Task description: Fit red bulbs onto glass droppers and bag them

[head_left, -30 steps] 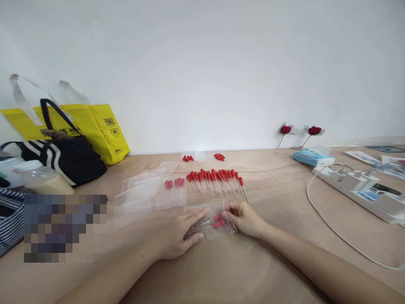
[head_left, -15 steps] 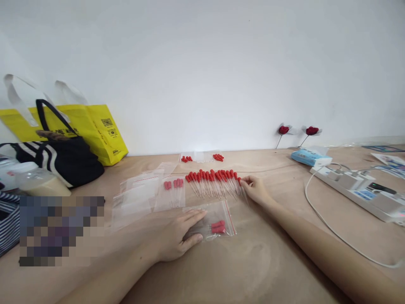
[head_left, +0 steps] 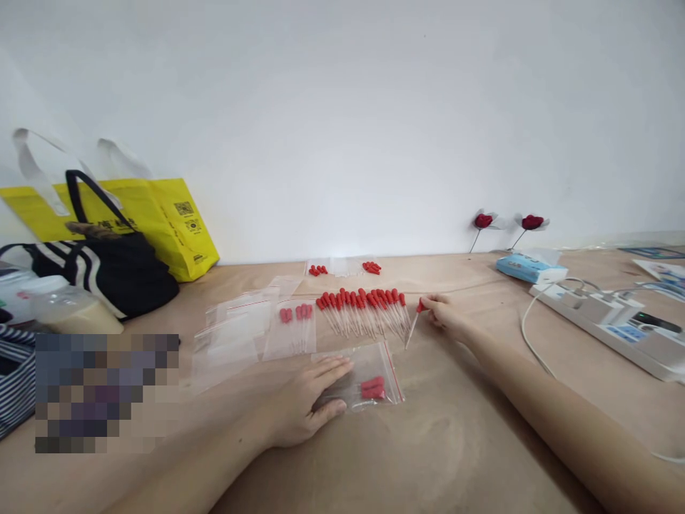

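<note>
"Was it bright in there?"
"Fairly. Soft light spread over the smooth white wall (head_left: 332, 128), palest low in the middle, greyer toward the upper left. I couldn't place its source."
"Shadows? Glare?"
"A soft shadow lay beside the bare right forearm (head_left: 535, 392). The clear plastic zip bag (head_left: 374, 360) caught small glints, and the tan wooden worktop (head_left: 428, 442) had a dull sheen on its near side."
"Was it sharp?"
"Fine detail was slightly soft, coarse mosaic squares covered a patch at left, and the sides looked stretched."
</note>
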`<act>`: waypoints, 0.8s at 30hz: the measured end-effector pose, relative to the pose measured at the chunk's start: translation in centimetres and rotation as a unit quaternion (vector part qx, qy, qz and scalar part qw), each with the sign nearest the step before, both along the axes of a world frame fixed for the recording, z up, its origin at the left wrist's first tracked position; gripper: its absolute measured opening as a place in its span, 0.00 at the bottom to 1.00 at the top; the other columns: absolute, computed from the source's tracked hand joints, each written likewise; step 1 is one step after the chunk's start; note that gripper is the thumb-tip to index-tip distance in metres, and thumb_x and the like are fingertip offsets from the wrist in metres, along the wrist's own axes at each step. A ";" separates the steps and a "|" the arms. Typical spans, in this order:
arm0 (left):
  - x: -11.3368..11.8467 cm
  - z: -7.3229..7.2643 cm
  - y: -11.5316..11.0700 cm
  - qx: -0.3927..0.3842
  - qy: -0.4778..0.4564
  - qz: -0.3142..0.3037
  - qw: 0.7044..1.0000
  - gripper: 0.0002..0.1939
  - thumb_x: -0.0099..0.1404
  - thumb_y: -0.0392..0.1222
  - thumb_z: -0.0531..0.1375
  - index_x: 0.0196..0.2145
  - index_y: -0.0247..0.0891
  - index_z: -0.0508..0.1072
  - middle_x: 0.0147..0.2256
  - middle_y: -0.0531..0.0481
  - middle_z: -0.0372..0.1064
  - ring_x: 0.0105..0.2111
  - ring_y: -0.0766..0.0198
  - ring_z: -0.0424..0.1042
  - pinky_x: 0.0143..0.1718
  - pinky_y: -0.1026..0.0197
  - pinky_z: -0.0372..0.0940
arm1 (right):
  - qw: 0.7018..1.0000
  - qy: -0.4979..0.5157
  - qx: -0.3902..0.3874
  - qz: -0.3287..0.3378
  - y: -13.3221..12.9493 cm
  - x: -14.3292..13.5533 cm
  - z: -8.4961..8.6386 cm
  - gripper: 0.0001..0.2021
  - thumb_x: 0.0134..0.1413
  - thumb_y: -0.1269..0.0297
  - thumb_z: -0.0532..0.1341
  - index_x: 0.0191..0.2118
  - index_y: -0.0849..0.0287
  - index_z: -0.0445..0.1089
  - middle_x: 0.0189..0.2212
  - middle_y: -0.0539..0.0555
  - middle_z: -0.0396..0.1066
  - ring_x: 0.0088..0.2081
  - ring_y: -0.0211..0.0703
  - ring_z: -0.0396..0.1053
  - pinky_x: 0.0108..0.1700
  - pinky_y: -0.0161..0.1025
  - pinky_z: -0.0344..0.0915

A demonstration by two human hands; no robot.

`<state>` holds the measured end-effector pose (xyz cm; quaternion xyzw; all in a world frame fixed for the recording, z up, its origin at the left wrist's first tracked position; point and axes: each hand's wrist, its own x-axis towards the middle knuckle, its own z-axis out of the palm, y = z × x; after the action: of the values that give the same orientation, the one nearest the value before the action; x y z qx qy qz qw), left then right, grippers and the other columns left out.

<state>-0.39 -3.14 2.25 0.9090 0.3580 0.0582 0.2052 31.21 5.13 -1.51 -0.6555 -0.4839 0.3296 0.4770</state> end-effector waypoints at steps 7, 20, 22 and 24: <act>-0.2 -0.5 0.2 0.006 -0.018 0.003 1.000 0.26 0.63 0.48 0.49 0.58 0.44 0.51 0.58 0.48 0.50 0.57 0.55 0.49 0.55 0.48 0.49 | 0.974 0.197 0.092 0.062 -5.2 -1.9 1.0 0.20 0.39 0.50 0.60 0.37 0.56 0.60 0.22 0.46 0.64 0.22 0.32 0.62 0.26 0.32 0.61; 0.0 -0.3 0.1 -0.008 -0.022 0.007 1.000 0.29 0.63 0.47 0.49 0.59 0.44 0.44 0.59 0.49 0.45 0.57 0.55 0.47 0.56 0.49 0.48 | 0.956 0.232 0.035 0.175 -8.3 -6.8 -0.4 0.16 0.39 0.54 0.64 0.31 0.58 0.62 0.23 0.48 0.66 0.25 0.36 0.65 0.31 0.37 0.62; 0.0 -0.3 0.1 -0.009 -0.020 0.007 1.000 0.29 0.63 0.47 0.49 0.59 0.44 0.44 0.59 0.48 0.45 0.57 0.56 0.47 0.56 0.49 0.49 | 0.967 0.132 0.048 0.214 -8.3 -7.1 -0.7 0.13 0.41 0.56 0.63 0.30 0.58 0.65 0.24 0.49 0.66 0.26 0.36 0.64 0.31 0.37 0.61; -0.1 -0.4 0.1 -0.006 -0.022 0.005 1.000 0.29 0.63 0.47 0.49 0.59 0.44 0.44 0.59 0.49 0.45 0.57 0.56 0.48 0.55 0.49 0.49 | 0.970 0.030 0.074 0.229 -8.1 -7.3 -0.8 0.09 0.43 0.58 0.62 0.30 0.59 0.68 0.27 0.51 0.67 0.30 0.39 0.64 0.34 0.38 0.61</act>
<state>-0.47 -3.05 1.85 0.9043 0.3585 0.0772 0.2184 23.87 -2.98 -2.34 -0.4798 -0.6293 0.4130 0.4507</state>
